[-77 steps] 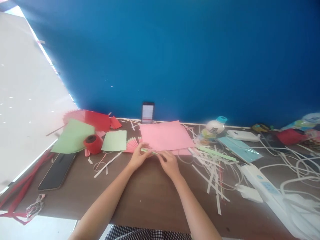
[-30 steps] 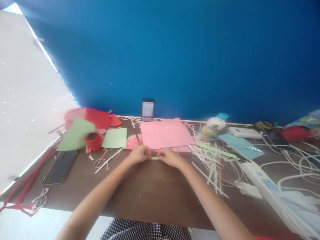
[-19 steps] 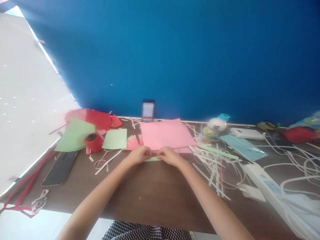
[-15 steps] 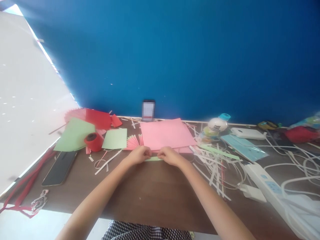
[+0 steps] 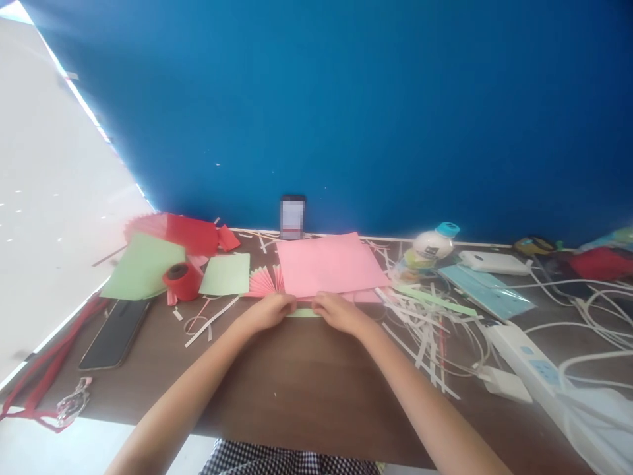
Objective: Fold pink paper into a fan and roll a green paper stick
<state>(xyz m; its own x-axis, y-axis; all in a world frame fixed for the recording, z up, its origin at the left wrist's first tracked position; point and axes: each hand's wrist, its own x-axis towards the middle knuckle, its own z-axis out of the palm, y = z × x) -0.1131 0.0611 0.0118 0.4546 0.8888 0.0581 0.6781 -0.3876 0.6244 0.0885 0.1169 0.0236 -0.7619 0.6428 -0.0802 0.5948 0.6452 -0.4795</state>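
A narrow light-green paper strip [image 5: 304, 313] spans the gap between my two hands, low over the brown table. My left hand [image 5: 271, 310] has its fingers closed on the strip's left end. On the other end, my right hand [image 5: 339, 311] is closed too, thumb toward the left hand. Just beyond them lie pink paper sheets [image 5: 329, 264]. A pleated pink paper fan [image 5: 266, 280] with green edges rests behind my left hand. The parts of the strip under my fingers are hidden.
Left are a green square sheet [image 5: 225, 274], a red roll [image 5: 182, 280] and a dark phone [image 5: 116, 334]. Another phone [image 5: 292, 218] leans on the blue wall. Right are paper scraps [image 5: 425, 323], a bottle [image 5: 430, 245], a power strip [image 5: 537, 363] and tangled cables.
Both hands stay on the green strip with almost the same grip. The view has shifted very slightly; nothing on the table has visibly moved.
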